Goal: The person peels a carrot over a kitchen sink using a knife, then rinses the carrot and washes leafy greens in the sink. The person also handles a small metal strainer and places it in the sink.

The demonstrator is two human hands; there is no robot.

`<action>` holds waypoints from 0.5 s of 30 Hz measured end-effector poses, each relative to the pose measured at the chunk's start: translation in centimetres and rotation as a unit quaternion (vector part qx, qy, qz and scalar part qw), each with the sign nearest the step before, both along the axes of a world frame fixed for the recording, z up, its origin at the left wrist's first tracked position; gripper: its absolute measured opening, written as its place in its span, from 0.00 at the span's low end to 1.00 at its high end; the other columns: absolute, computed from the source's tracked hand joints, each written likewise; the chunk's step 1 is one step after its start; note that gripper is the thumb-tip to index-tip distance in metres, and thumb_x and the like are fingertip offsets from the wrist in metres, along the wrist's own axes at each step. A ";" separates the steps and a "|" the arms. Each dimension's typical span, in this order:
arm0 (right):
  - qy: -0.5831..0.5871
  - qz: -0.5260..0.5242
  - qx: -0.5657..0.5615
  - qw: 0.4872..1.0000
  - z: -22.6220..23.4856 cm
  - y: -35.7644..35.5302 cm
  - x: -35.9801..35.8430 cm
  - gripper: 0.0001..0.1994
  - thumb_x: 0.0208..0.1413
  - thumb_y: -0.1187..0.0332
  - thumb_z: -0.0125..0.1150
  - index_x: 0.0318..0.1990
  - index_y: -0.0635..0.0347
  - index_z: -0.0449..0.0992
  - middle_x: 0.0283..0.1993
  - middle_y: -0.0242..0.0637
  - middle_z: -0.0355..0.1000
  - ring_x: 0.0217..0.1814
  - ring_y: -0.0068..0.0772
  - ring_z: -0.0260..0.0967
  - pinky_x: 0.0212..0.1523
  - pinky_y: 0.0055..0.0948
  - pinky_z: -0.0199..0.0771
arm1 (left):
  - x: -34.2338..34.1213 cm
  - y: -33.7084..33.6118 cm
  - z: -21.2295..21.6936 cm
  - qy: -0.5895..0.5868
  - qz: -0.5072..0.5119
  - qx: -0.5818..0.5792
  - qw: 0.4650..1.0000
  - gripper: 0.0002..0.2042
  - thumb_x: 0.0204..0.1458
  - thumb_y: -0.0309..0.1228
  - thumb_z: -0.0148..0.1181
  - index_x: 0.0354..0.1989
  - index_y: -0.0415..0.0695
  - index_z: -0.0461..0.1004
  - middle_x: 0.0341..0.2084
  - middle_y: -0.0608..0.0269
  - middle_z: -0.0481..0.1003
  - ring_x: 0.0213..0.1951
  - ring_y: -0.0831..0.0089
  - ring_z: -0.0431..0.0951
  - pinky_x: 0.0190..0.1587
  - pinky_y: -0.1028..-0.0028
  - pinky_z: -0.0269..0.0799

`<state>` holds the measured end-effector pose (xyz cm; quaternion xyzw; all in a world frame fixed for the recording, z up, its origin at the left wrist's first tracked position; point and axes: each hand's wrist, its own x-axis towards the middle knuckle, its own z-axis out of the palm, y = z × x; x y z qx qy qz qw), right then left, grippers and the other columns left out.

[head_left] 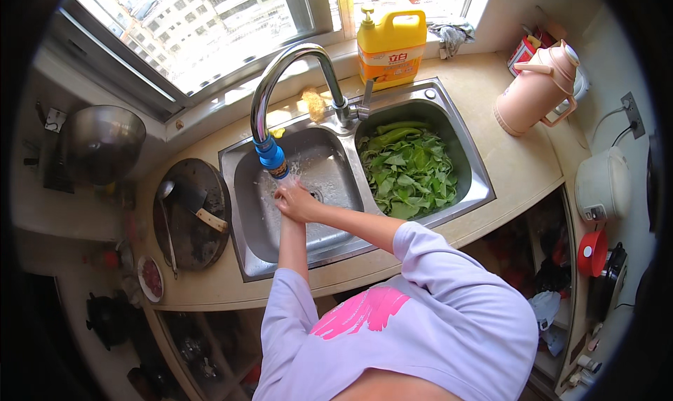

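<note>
My two hands are together under the running tap [269, 154], over the left basin [263, 219] of a steel double sink. My right hand [303, 203] crosses from the right and wraps round my left hand [287, 186]. The left fingers are largely hidden by the right hand and the splashing water. The chrome spout arches overhead and ends in a blue nozzle. In the right basin [465, 170] lie a heap of green leaves [408, 173] and several long green peppers [399, 133].
A round board [200, 243] at left carries a cleaver [193, 199] and a ladle [165, 191], near a plate of meat [150, 278]. Behind the sink stand a yellow detergent jug [392, 43] and a sponge [313, 104]. A pink thermos [536, 96] stands at right.
</note>
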<state>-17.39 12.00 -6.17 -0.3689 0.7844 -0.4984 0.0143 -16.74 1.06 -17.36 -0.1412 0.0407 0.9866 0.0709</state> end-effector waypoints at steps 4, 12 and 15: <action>0.090 0.047 0.077 0.992 3.6 5.5 0.3 0.19 0.51 0.51 0.53 0.42 0.55 0.75 0.38 0.48 0.73 0.51 0.48 0.68 0.60 0.59 0.44 | 0.9 -0.1 0.5 0.016 0.055 -0.093 0.994 0.16 0.58 0.31 0.41 0.51 0.34 0.64 0.47 0.44 0.69 0.51 0.54 0.69 0.58 0.58 0.63; -0.083 -0.428 -0.015 0.900 0.7 13.8 -17.3 0.23 0.45 0.67 0.57 0.50 0.64 0.62 0.45 0.54 0.65 0.51 0.54 0.61 0.52 0.43 0.61 | 2.3 4.7 10.2 -0.329 0.058 -0.002 0.943 0.25 0.57 0.30 0.41 0.63 0.37 0.47 0.65 0.44 0.42 0.66 0.49 0.44 0.65 0.54 0.48; -0.156 -0.439 0.021 0.885 2.9 14.2 -21.2 0.27 0.43 0.65 0.58 0.51 0.67 0.59 0.50 0.56 0.63 0.55 0.56 0.59 0.55 0.44 0.60 | 5.0 5.0 11.6 -0.305 0.026 -0.023 0.952 0.27 0.56 0.29 0.41 0.65 0.43 0.44 0.65 0.43 0.41 0.66 0.49 0.45 0.65 0.54 0.48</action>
